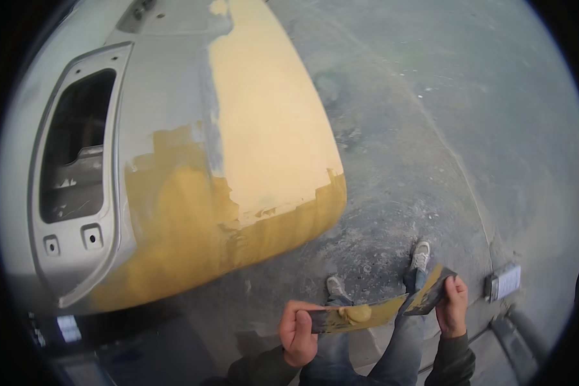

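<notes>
My left hand [298,336] is closed on one end of a long, flat putty board [323,321], dark where bare and smeared with mustard filler. A soft lump of body filler [356,314] sits on top of it. In my right hand [453,310], thumb and fingers pinch a dark putty spreader [430,293] coated with the same filler. Its lower edge is close to the board's far end; whether they touch I cannot tell. Ahead and to the left lies a silver vehicle body panel [164,83], with a cream patch [270,116] and mustard filler [186,215] spread around its lower corner.
A window-like opening [80,145] with a metal frame is at the panel's left. On the grey, stained floor [495,128], a small box with a pale top [503,282] stands right of my hands, near dark tubes [518,341]. My shoes [421,256] are just beyond my hands.
</notes>
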Motion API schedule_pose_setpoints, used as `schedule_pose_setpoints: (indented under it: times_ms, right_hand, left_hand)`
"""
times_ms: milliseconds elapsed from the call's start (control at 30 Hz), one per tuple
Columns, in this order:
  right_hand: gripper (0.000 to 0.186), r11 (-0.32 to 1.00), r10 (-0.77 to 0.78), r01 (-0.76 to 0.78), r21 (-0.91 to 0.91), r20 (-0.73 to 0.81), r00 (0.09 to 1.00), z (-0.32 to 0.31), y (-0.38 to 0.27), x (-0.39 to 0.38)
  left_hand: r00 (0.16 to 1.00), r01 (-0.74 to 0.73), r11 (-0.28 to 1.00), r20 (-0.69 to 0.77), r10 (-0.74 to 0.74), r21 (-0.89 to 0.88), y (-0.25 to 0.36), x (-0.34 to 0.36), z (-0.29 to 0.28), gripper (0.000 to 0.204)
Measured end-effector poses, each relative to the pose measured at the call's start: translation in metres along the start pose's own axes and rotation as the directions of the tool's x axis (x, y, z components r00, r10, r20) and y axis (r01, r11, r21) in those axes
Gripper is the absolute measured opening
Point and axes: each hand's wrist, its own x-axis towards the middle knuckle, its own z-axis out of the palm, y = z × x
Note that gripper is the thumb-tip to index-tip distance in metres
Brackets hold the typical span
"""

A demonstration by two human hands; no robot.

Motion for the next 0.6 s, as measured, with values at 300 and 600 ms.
schedule_pose_setpoints:
  times_ms: [300,600]
  right_hand:
    - [0.021,0.56,-0.331,0.555,-0.615,0.448,0.83,0.09,-0.121,0.088]
    - [0.041,-0.041,-0.183,0.963,-0.268,0.949,0.257,0.205,-0.133,0.075]
  left_hand:
    - [0.868,-0.039,0.999,-0.495,0.035,0.002,0.026,0.053,0.093,0.028]
    - [0.844,0.024,0.984,-0.531,0.074,0.176,0.046,0.06,0.084,0.029]
